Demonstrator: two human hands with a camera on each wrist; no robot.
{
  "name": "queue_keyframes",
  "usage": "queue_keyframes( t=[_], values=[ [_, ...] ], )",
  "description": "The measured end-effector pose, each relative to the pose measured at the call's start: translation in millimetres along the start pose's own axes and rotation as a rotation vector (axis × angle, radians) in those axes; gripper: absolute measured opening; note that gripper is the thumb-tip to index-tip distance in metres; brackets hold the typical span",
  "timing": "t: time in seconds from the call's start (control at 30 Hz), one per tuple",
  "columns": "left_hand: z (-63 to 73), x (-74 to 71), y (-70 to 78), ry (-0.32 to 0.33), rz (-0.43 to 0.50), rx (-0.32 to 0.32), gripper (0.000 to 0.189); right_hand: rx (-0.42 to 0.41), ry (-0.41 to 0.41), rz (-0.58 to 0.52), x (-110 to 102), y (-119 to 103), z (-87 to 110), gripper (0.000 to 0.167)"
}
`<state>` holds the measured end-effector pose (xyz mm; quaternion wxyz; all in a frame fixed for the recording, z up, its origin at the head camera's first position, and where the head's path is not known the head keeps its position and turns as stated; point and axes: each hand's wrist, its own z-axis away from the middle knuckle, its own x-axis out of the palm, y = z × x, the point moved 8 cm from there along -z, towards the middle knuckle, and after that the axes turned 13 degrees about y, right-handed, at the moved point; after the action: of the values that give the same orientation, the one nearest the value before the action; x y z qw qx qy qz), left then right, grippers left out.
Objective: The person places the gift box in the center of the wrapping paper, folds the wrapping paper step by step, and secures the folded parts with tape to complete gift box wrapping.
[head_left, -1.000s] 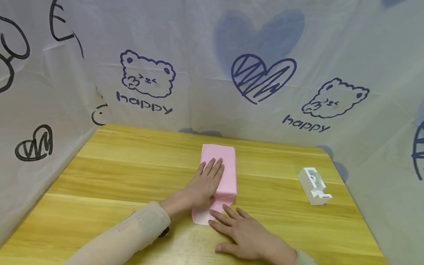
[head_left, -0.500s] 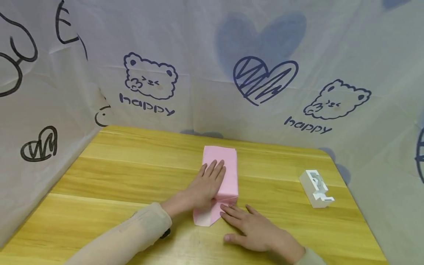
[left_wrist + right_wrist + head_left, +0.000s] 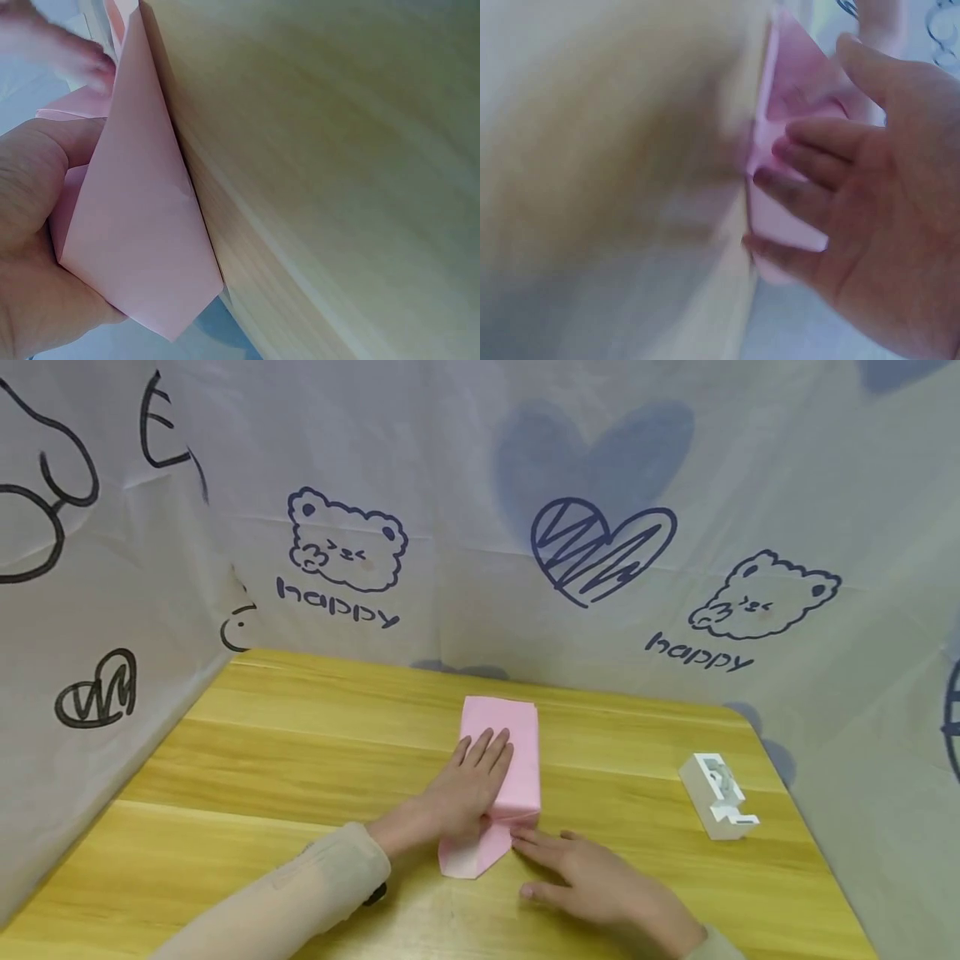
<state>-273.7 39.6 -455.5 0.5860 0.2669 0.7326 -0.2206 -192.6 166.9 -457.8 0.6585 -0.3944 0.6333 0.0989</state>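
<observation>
A folded pink paper packet lies lengthwise on the table, its flap spread toward the person. The flap's near right side runs at a slant, and a paler patch shows at its left. Flat across the packet's upper face rests the left hand, fingers straight and pointing away. The right hand has its fingertips at the flap's right edge, close below the packet's crease. In the left wrist view the paper covers part of the left hand. Straight fingers of the right hand show against the pink paper in the right wrist view.
A white tape dispenser stands on the wooden table, off to the right. Behind the table and along its sides hangs a pale cloth printed with hearts, bears and lettering.
The right hand has slid right and slightly away, off the flap's near part to its right edge, uncovering the slanted side. The left hand keeps its place on the packet.
</observation>
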Motion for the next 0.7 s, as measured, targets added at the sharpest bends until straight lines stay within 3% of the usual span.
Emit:
queue_keyframes(
  t=[0.2, 0.3, 0.37, 0.47, 0.57, 0.7],
  values=[
    [0.2, 0.0, 0.6, 0.002, -0.009, 0.002, 0.109, 0.065, 0.416, -0.060, -49.2, 18.1, -9.6, 0.029],
    [0.4, -0.8, 0.4, 0.010, -0.012, 0.004, 0.109, 0.111, 0.515, -0.018, -60.8, 26.6, -17.6, 0.049],
    [0.4, -0.3, 0.1, 0.006, -0.009, 0.003, 0.109, 0.123, 0.490, 0.021, -57.9, 29.9, -26.4, 0.073],
    [0.6, -0.5, 0.2, 0.006, -0.004, 0.005, 0.109, 0.135, 0.371, 0.080, -42.9, 32.5, -40.4, 0.102],
    [0.8, -1.0, 0.6, 0.006, 0.003, 0.008, 0.109, 0.155, 0.278, 0.092, -28.9, 34.1, -51.2, 0.113],
    [0.9, -0.4, 0.4, 0.007, 0.008, 0.008, 0.110, 0.171, 0.253, 0.062, -21.6, 34.4, -61.0, 0.114]
  ],
)
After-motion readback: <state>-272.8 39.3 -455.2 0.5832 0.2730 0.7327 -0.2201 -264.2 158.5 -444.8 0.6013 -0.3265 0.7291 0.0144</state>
